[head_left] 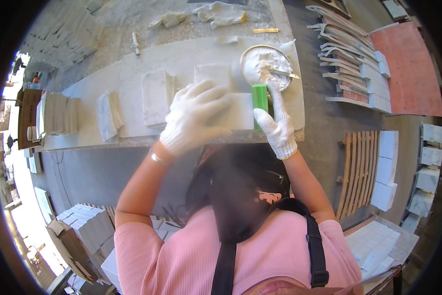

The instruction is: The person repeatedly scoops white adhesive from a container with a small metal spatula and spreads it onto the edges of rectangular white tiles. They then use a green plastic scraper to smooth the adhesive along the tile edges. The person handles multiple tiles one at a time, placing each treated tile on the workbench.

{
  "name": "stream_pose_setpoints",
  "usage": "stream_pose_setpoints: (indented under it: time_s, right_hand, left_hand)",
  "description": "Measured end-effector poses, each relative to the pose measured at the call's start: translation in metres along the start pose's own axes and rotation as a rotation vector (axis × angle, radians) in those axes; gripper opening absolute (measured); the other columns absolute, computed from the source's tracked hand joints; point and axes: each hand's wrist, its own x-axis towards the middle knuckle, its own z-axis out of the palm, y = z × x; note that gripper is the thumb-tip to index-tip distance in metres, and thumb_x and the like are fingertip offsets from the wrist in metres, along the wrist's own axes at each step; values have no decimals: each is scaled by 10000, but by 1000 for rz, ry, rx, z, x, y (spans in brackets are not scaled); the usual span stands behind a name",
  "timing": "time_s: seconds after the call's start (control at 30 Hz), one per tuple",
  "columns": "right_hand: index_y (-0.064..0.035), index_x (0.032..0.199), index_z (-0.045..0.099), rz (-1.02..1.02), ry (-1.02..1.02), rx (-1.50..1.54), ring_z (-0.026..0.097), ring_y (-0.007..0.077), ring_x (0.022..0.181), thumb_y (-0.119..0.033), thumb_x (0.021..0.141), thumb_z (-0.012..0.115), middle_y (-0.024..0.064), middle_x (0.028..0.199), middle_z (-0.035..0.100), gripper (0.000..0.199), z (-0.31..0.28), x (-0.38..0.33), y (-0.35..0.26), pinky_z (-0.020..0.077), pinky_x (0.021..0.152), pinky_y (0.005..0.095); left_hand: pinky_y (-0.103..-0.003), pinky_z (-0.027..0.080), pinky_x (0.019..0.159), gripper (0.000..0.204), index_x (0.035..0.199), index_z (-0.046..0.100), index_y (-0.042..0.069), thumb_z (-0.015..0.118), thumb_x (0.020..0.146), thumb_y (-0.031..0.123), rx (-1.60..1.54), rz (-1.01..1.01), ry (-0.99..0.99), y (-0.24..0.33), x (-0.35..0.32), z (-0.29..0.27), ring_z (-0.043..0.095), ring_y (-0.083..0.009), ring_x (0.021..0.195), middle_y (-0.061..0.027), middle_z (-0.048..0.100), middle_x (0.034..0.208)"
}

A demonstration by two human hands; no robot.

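Observation:
My left hand (194, 115), in a white knit glove, lies with its fingers spread over a white marble-look tile (241, 112) near the table's front edge. Its fingertips are slightly blurred. In a matching glove, my right hand (277, 128) grips a green rectangular block (259, 96) between thumb and fingers, at the tile's right end. Just beyond that hand stands a round bowl filled with white paste (258, 64). A flat blade like a putty knife (286, 73) rests in it. Another pale tile (212, 73) lies behind my left fingers.
Tile stacks (154, 96) stand left on the white-dusted table (95, 73), with a larger row (58, 115) at its end. Crumpled gloves (222, 14) and a yellow strip (265, 30) lie at the back. To the right are a slatted wooden pallet (361, 169) and a red board (408, 69).

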Motion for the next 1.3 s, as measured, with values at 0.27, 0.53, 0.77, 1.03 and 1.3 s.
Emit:
stream_pose_setpoints:
  time_s: [0.27, 0.53, 0.77, 1.03, 1.3]
  right_hand:
    - [9, 1604, 434, -73, -9, -260, 544, 279, 1422, -150, 885, 757, 209, 1531, 569, 804, -4, -2, 5, 431, 1181, 388]
    - [-17, 1575, 502, -348, -150, -387, 628, 315, 1338, -160, 827, 839, 210, 1451, 621, 833, -15, -25, 9, 483, 1136, 405]
    - [-15, 1576, 505, -208, 14, -339, 597, 308, 1385, -145, 876, 801, 223, 1507, 598, 771, -13, 19, 21, 456, 1165, 397]
    - [-21, 1579, 498, -159, 13, -294, 623, 279, 1330, -145, 870, 802, 190, 1462, 624, 782, -11, 15, 25, 470, 1143, 388]
    - [22, 1687, 228, 315, -7, 459, 375, 253, 1534, -216, 1028, 623, 171, 1654, 403, 805, 3, -33, -5, 290, 1265, 387]
  left_hand:
    - [-525, 431, 1129, 757, 1312, 744, 135, 908, 646, 455, -25, -18, -35, -1, 0, 0, 559, -353, 1394, -58, 679, 1421]
    - [-520, 440, 1118, 754, 1304, 749, 130, 909, 642, 453, -5, -25, -9, 1, -2, 2, 561, -360, 1392, -65, 683, 1413]
    - [-521, 440, 1120, 744, 1298, 751, 130, 910, 639, 435, 13, -38, -46, 1, 1, -1, 562, -353, 1391, -63, 683, 1411]
    - [-522, 443, 1117, 755, 1310, 746, 132, 902, 645, 455, -15, -17, -38, 0, 1, 0, 565, -354, 1387, -65, 682, 1415]
    - [-528, 445, 1113, 773, 1311, 746, 132, 891, 656, 517, 8, -10, -28, -3, -2, 4, 552, -367, 1396, -79, 678, 1418]
